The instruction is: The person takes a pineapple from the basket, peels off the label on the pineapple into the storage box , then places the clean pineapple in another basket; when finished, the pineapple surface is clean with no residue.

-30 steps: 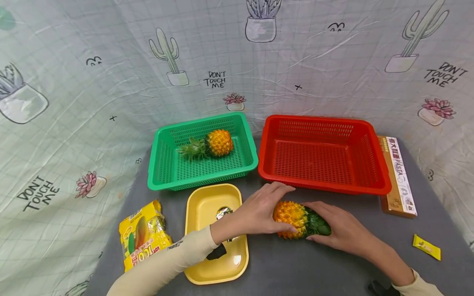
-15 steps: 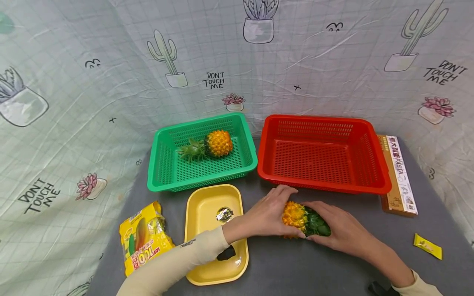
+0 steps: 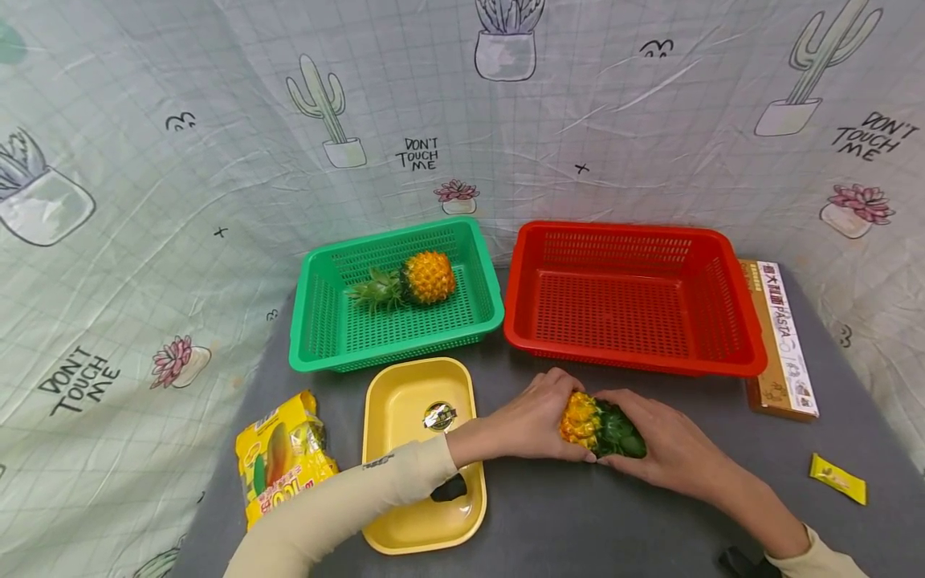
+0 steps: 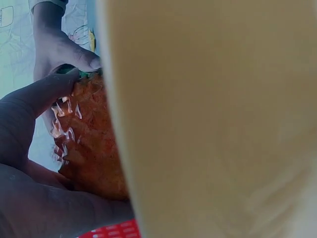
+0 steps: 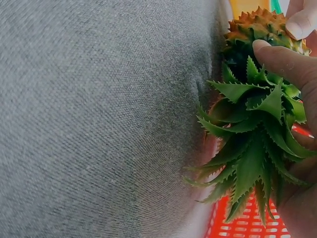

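Note:
In the head view, a pineapple (image 3: 580, 420) with orange skin lies sideways above the grey table, its green crown to the right. My left hand (image 3: 526, 419) grips the orange body from the left. Around the crown end curls my right hand (image 3: 674, 443), its thumb close to the left thumb. The left wrist view has the spiky body (image 4: 91, 144) between left thumb and fingers, partly hidden by a sleeve. Serrated crown leaves (image 5: 252, 144) show plainly in the right wrist view, beside the right palm. A second pineapple (image 3: 428, 278) lies inside the green basket (image 3: 393, 353).
A red basket (image 3: 636, 361) stands behind my hands. My left forearm crosses over a yellow tray (image 3: 422, 538). Farther left lies a yellow snack bag (image 3: 280, 461). At the right are a pasta box (image 3: 782, 345) and a small yellow packet (image 3: 838, 479).
My left hand has slid right along the pineapple and covers more of its orange body. My right hand has stayed nearly in place at the crown.

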The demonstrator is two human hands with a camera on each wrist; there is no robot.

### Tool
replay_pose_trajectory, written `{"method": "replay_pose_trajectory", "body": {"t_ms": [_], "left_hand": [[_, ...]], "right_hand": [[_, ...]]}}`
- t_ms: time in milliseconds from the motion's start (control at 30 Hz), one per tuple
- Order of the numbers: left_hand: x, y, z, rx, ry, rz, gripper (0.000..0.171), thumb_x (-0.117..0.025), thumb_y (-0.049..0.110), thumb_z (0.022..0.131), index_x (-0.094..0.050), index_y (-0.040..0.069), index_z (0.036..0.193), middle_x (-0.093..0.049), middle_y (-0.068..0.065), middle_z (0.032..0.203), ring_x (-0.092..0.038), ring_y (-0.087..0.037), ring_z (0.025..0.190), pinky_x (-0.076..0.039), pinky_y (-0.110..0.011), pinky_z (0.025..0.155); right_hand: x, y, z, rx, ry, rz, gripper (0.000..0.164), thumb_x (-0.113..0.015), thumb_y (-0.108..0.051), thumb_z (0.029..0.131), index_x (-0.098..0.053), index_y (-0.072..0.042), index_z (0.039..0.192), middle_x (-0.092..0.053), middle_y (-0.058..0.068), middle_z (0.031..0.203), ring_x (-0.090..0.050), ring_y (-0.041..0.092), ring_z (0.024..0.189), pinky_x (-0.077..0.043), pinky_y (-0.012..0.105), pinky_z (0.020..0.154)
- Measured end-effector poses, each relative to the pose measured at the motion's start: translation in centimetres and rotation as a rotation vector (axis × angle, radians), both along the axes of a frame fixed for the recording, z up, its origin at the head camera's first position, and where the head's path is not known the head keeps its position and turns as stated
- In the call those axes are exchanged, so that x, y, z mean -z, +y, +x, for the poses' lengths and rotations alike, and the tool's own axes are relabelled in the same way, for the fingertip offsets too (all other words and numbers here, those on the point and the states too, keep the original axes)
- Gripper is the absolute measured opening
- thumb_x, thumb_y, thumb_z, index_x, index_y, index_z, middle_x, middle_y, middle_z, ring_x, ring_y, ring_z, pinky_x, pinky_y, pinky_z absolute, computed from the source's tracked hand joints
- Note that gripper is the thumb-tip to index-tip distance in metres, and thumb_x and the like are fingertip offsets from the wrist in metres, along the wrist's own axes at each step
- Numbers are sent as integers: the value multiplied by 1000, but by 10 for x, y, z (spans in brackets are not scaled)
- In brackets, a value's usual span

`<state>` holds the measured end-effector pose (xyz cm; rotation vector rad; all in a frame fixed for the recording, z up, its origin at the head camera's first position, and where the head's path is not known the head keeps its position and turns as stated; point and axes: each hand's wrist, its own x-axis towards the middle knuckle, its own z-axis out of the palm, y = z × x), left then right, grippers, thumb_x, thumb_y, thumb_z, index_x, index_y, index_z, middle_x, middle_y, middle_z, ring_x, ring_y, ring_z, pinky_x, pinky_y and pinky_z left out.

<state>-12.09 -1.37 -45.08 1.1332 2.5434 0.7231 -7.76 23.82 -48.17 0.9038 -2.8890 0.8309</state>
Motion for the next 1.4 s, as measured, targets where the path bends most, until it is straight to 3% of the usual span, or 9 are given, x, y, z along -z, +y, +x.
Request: {"method": "replay_pose_trajectory", "body": {"t_ms": [333, 467, 700, 800, 933, 1033, 1200, 1267, 1400], "left_hand": [[1, 2, 0, -29, -60, 44, 75, -92, 43, 79, -56, 7, 134, -52, -3, 120, -45, -12, 100, -40, -20, 86], [4, 2, 2, -43, -58, 50, 74, -92, 43, 77, -56, 8, 133, -51, -1, 117, -44, -12, 99, -39, -18, 84], [6, 1, 4, -63, -45, 51, 73, -92, 43, 77, -56, 9, 131, -51, 0, 115, -44, -12, 99, -39, -19, 84], [4, 2, 4, -56, -40, 54, 74, -92, 43, 78, -56, 9, 132, -52, 0, 117, -45, -13, 101, -39, -20, 88], [2, 2, 4, -40, -47, 54, 75, -91, 43, 80, -56, 8, 136, -55, 1, 118, -47, -11, 103, -39, -20, 92], [2, 1, 4, -38, -56, 57, 76, -91, 43, 80, -56, 8, 138, -56, 0, 120, -48, -11, 103, -39, -20, 92], [2, -1, 5, -45, -72, 71, 76, -92, 42, 80, -57, 9, 139, -56, -1, 124, -47, -12, 105, -40, -20, 90], [3, -1, 4, -43, -77, 77, 75, -92, 42, 80, -58, 10, 139, -56, -1, 124, -46, -12, 105, -40, -20, 90], [3, -2, 4, -38, -83, 82, 75, -91, 42, 80, -58, 10, 139, -56, 0, 124, -46, -12, 104, -40, -19, 89]], "right_hand": [[-6, 4, 0, -4, -1, -33, 80, -92, -53, 80, -56, -21, 145, -63, -8, 134, -63, 10, 110, -57, 49, 89], [-16, 10, 2, 16, 57, -66, 77, -91, -52, 81, -58, -23, 145, -61, -11, 137, -63, 11, 116, -56, 48, 93], [-40, 17, -8, 25, 226, -138, 73, -97, -27, 75, -64, -17, 139, -65, -5, 134, -62, 16, 119, -35, 14, 107], [-50, 23, -17, 24, 322, -231, 60, -93, -29, 82, -69, -12, 134, -68, 2, 131, -63, 20, 118, -32, 13, 109], [-65, 35, -34, 113, 484, -324, 50, -74, -48, 98, -75, -6, 125, -72, 12, 123, -63, 31, 113, -35, 18, 109], [-74, 49, -50, 271, 544, -335, 47, -71, -40, 97, -75, -1, 124, -70, 17, 126, -60, 40, 116, -37, 27, 111], [-74, 82, -73, 565, 403, -310, 57, -73, -21, 92, -61, 0, 144, -58, 24, 142, -50, 49, 125, -37, 54, 111], [-68, 94, -78, 646, 293, -317, 62, -69, -21, 97, -52, -2, 153, -54, 26, 147, -49, 51, 125, -38, 45, 109], [-56, 109, -81, 718, 89, -326, 65, -58, -30, 107, -37, -3, 162, -50, 29, 151, -51, 54, 125, -34, 11, 97]]}}
